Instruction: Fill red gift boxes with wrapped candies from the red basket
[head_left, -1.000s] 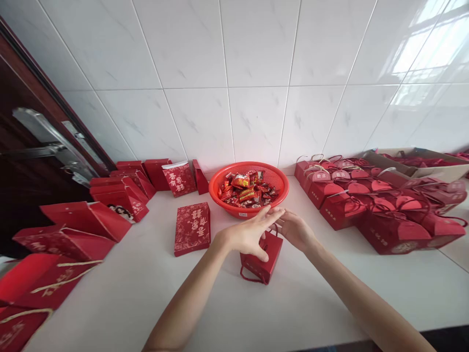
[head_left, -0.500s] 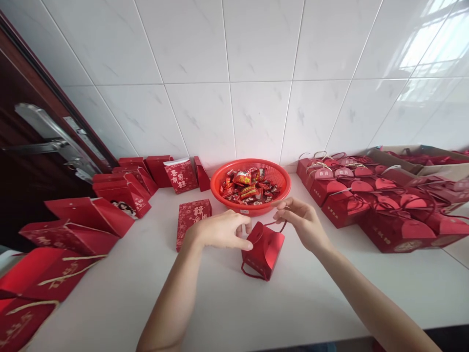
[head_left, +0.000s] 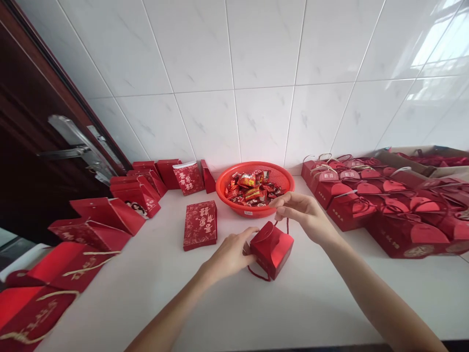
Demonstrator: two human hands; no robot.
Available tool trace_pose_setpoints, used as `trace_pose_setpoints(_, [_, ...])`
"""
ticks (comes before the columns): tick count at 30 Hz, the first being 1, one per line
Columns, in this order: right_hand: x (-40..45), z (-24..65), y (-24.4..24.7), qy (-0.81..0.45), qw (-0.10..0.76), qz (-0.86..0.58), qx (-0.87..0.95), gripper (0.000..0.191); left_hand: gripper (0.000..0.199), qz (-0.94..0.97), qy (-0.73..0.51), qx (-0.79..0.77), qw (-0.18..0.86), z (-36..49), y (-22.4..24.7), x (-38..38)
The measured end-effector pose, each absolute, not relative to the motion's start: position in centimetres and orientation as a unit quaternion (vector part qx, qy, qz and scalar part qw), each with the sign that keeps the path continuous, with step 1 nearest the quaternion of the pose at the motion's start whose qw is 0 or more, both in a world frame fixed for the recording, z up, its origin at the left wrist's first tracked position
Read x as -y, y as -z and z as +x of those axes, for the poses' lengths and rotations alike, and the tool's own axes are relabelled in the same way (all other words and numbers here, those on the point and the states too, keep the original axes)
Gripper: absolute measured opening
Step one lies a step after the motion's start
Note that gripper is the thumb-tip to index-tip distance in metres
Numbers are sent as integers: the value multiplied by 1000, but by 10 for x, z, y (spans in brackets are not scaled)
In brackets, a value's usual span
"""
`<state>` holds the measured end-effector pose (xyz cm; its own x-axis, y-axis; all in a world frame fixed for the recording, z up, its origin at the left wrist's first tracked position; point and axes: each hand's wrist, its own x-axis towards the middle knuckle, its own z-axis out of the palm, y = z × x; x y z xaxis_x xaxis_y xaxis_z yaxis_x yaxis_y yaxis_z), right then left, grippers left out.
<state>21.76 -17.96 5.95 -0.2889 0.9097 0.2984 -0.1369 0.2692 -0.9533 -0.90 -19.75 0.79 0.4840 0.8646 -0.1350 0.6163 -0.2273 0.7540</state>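
A small red gift box (head_left: pixel 271 250) with folded-over flaps stands on the white tabletop (head_left: pixel 293 313) in front of me. My left hand (head_left: pixel 230 253) grips its left side, with some fingertips hidden behind or under it. Above the box's far right corner, my right hand (head_left: pixel 305 214) pinches the dark red cord (head_left: pixel 287 226). Another stretch of the cord loops down by the box's near left side. Left of the box lies a flat dark red box (head_left: pixel 200 225) with pale lettering.
An orange-red plastic basket (head_left: pixel 252 211) holds wrapped candies (head_left: pixel 252 188) behind my hands. Several red boxes (head_left: pixel 351 205) with cords crowd the right side, before a cardboard box (head_left: pixel 447 171). More red boxes (head_left: pixel 102 220) line the left, near a dark door (head_left: pixel 29 122). White tiles (head_left: pixel 264 117) rise behind.
My left hand has moved from above the box's left edge down onto its side. The box is turned slightly. My right hand stays at the cord, and the view has shifted a little.
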Motion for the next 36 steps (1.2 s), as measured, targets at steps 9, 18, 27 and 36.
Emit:
trace_pose_setpoints(9, [179,228,-69,-490,512,-325,627,20,60,590,-293,-460,595,-11,-26,191])
trace_pose_setpoints(18, [184,227,-91,-462,499,-327,656,22,53,543,-364,-273,706,1,-100,187])
trace_pose_setpoints(27, [185,215,-92,-367,504,-378,685,10,70,621,-341,-290,644,31,-110,185])
trace_pose_setpoints(36, [182,213,-77,-281,534,-438,666,23,84,633,-340,-274,640,48,-98,187])
